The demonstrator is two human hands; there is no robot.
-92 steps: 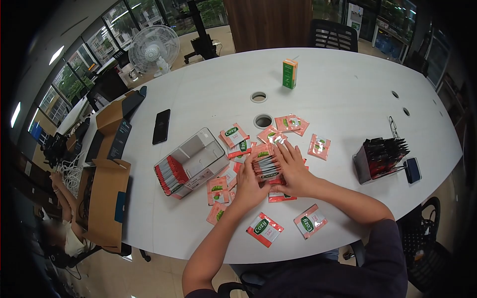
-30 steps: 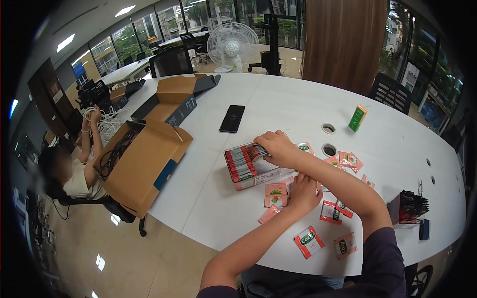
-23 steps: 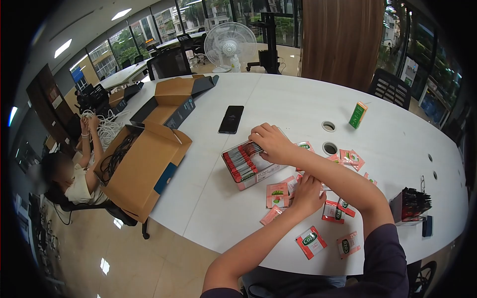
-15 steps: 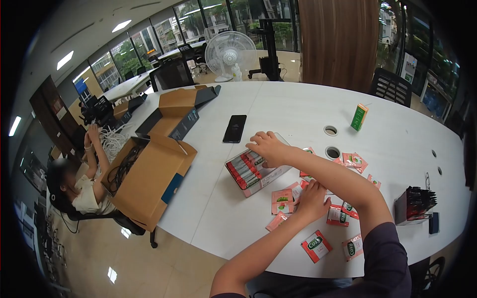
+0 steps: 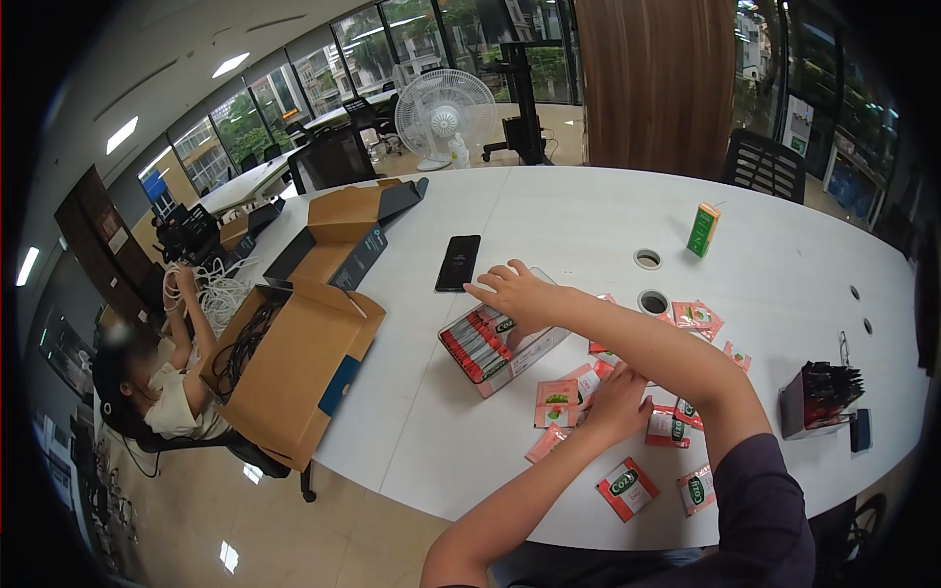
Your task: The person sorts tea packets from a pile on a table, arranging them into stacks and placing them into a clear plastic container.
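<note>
A clear-sided box holds a tight row of red and silver sachets. My right hand is over its far part, fingers spread and thumb reaching down among the sachets. Beneath my right forearm, my left hand rests among loose sachets on the table; its fingertips are hidden, so I cannot see whether it grips one. Beside it lies a pink sachet. Nearer me are a red Cozy sachet and another Cozy sachet. Several more sachets lie to the right, partly covered by my arm.
A phone lies beyond the box on the white table. Open cardboard boxes are on the left, near a seated person handling white cables. A green-orange carton and a holder of dark packets stand on the right.
My right hand's fingers have spread and reach slightly farther left over the box. My left hand stays among the loose sachets. The seated person's hands have lowered slightly, with white cable in them.
</note>
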